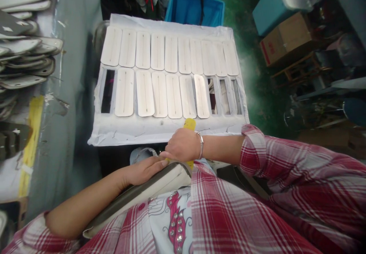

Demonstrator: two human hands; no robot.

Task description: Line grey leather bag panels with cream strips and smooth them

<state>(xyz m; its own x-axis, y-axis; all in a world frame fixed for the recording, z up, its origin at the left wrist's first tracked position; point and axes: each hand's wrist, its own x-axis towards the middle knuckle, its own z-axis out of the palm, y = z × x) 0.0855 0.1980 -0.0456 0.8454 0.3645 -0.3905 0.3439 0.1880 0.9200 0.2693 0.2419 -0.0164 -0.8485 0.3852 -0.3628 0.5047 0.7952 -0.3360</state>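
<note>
My right hand point(183, 145) is closed around a yellow tool point(190, 123), whose ends stick out above and below the fist; its working end is hidden. Just left of it, my left hand point(145, 169) grips the upper edge of a grey piece with a cream inner side point(164, 181), which lies slanted across my lap. The fingertips of both hands nearly meet at the piece's upper end. Beyond them stands a white-covered board point(137, 128) bearing two rows of cream rounded strips point(125, 94), each with a line down its middle.
Slots point(108, 91) show in the board's front row. On the left, a bench point(65, 162) carries stacked grey and white pieces point(25, 63). A blue crate point(183, 6) sits behind the board. A cardboard box point(288, 39) and light-blue bin point(268, 10) stand far right on the green floor point(251, 86).
</note>
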